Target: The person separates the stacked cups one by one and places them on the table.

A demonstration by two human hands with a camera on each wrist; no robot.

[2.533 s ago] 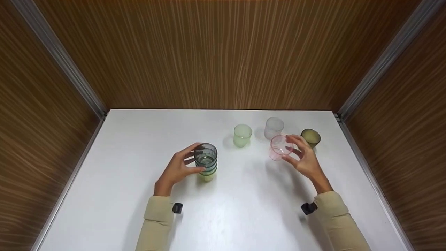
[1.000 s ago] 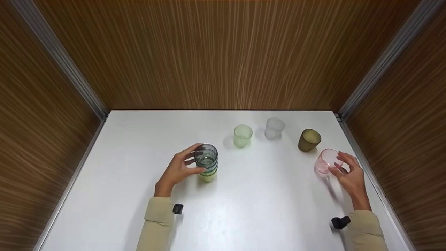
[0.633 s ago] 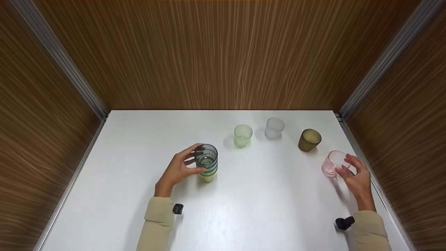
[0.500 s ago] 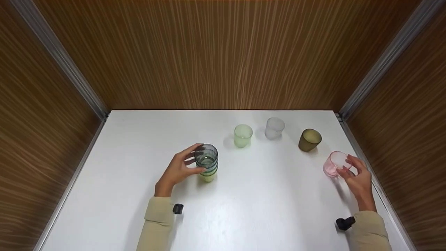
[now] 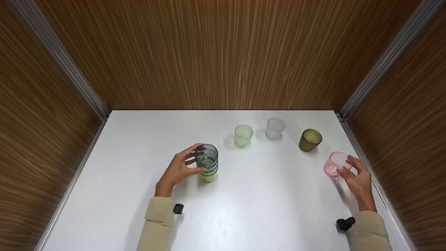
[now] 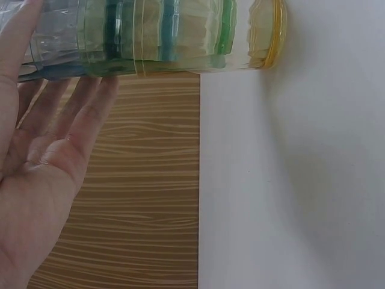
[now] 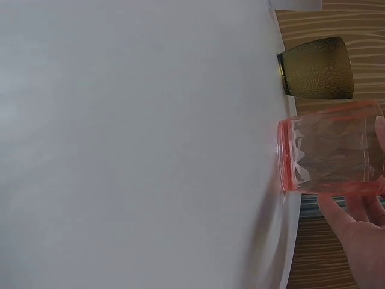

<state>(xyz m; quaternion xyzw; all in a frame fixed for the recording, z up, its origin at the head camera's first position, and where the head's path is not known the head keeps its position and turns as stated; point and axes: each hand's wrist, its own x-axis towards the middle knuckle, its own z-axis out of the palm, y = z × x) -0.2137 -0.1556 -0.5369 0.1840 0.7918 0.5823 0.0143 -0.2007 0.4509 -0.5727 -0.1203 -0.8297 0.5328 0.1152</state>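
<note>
My left hand (image 5: 179, 169) grips the upper part of a stack of nested glasses (image 5: 208, 162), thumb at the front and fingers behind. The stack stands upright on the table, smoky grey on top, with blue, green and yellow glasses below; the left wrist view shows the yellow base (image 6: 277, 33) at the bottom. At the right, my right hand (image 5: 359, 179) holds a clear pink glass (image 5: 332, 166) near its rim, between thumb and fingers. In the right wrist view the pink glass (image 7: 331, 150) stands with its base at the table surface.
Behind the pink glass stands an olive-brown glass (image 5: 309, 140). Farther back are a frosted whitish glass (image 5: 274, 129) and a pale green glass (image 5: 243, 136). Wood-grain panels (image 5: 223, 55) enclose the white table (image 5: 150, 132) at the back and sides.
My right hand has carried the pink glass from in front of the frosted glass rightward and nearer, to the table's right side; lately it barely moves. The left hand and its stack stay put.
</note>
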